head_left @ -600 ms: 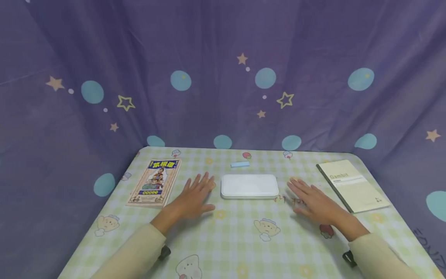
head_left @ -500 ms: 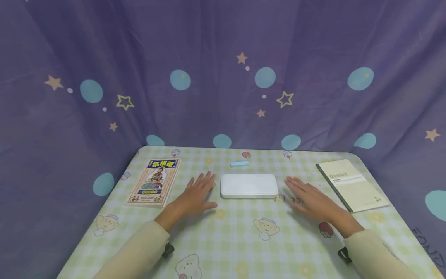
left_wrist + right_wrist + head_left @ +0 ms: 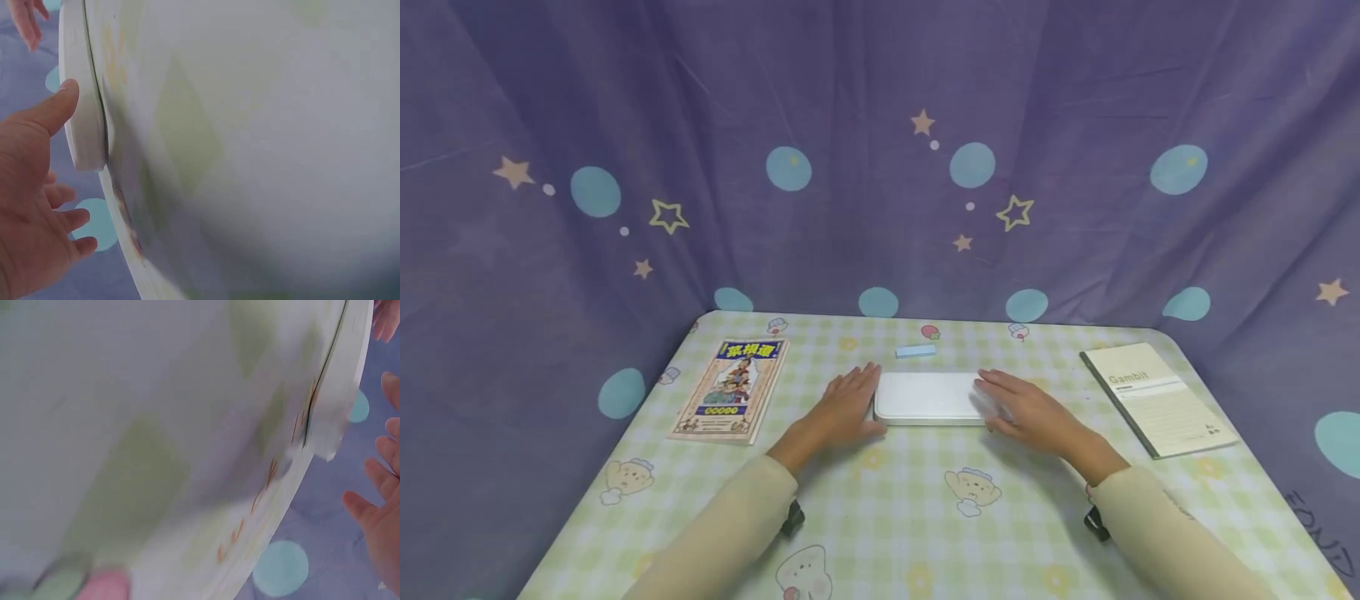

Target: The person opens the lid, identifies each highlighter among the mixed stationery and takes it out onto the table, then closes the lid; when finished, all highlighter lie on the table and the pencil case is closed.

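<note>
A flat white case (image 3: 932, 398) with rounded corners lies at the middle of the table, its kind not shown. My left hand (image 3: 842, 408) is at the case's left end, with fingers extended. In the left wrist view, the thumb (image 3: 62, 103) is beside the near side of the case; contact is unclear. My right hand (image 3: 1036, 417) covers part of the right end in the head view, fingers fairly straight. The right wrist view has the fingers (image 3: 381, 478) spread near that end, apparently apart from it.
Behind the case lies a small light-blue bar (image 3: 916, 352). An illustrated book (image 3: 730, 392) is at the left, and a cream notebook (image 3: 1157, 398) marked "Gambit" at the right. A checkered cloth covers the table (image 3: 910, 508), with a purple curtain (image 3: 880, 242) behind it.
Both hands have moved inward from either side, the left to the right and the right to the left, reaching the ends of the white case. The case stays where it was.
</note>
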### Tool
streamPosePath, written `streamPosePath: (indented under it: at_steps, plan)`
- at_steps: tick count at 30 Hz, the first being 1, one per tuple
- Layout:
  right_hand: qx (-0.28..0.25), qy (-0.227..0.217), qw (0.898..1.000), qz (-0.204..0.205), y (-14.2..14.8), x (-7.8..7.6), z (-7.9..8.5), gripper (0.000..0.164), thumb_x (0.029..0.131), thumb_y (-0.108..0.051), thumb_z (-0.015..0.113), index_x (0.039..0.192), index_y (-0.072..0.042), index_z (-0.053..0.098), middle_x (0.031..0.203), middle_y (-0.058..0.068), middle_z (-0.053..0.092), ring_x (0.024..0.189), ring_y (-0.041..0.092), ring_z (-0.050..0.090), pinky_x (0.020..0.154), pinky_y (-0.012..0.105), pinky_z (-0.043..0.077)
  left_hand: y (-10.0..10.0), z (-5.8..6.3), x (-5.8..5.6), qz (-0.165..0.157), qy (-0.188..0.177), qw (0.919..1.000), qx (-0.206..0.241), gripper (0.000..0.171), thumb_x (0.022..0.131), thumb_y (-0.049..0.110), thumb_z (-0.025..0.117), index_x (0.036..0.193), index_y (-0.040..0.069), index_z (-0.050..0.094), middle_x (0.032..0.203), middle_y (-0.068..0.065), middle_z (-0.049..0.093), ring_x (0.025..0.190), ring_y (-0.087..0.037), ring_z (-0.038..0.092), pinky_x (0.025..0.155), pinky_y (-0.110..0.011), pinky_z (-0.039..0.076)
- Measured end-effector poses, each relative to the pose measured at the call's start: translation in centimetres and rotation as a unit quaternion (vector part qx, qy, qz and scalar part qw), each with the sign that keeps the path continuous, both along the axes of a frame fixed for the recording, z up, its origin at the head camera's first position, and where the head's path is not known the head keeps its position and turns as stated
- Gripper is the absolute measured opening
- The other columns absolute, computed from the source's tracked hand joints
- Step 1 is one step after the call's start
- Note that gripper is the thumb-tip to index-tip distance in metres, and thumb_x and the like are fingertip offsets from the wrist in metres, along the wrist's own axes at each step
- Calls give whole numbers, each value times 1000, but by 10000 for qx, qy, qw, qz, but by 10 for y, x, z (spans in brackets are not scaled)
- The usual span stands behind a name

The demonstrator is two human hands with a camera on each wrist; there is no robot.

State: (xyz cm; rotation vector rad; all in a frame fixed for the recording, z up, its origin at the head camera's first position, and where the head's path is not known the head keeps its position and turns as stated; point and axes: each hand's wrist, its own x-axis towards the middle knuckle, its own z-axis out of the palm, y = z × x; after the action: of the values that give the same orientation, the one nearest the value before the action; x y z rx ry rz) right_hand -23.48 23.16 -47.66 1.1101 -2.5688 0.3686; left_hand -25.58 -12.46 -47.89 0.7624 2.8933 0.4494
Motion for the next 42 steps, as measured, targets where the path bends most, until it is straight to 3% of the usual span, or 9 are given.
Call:
streamPosePath:
  at_steps: [9,20,28,42]
  plan:
    - [233,647,9968,413,-35,-13,-13,57,81,-24,85,129,0,67,132,16,68,122,33,65,103,46,53,5,-6,-7,74,-42,9999,136,100,88,48,76,160,2,26,164,-17,36,152,-42,31,121,-62,26]
    - [473,-245,9984,189,-65,-12,-13,50,87,-31,81,132,-13,68,133,6,66,125,28,61,103,47,50,9,-4,-10,30,109,9998,-134,96,89,50,75,159,1,30,162,-17,39,151,-40,34,121,-61,28]
    - [779,-158,9968,-68,-70,-16,-10,46,86,-29,82,128,-15,69,124,3,68,117,27,63,95,46,53,10,-7,-12,-175,507,9983,-220,92,86,48,78,153,-1,38,152,-17,51,142,-36,46,115,-57,38]
    - [857,182,9960,-172,-68,-21,-19,49,84,-27,83,129,-16,68,129,1,68,116,24,64,95,44,53,10,-7,-18,-72,543,9985,-92,90,80,50,83,149,5,46,148,-13,56,135,-33,55,111,-51,43]
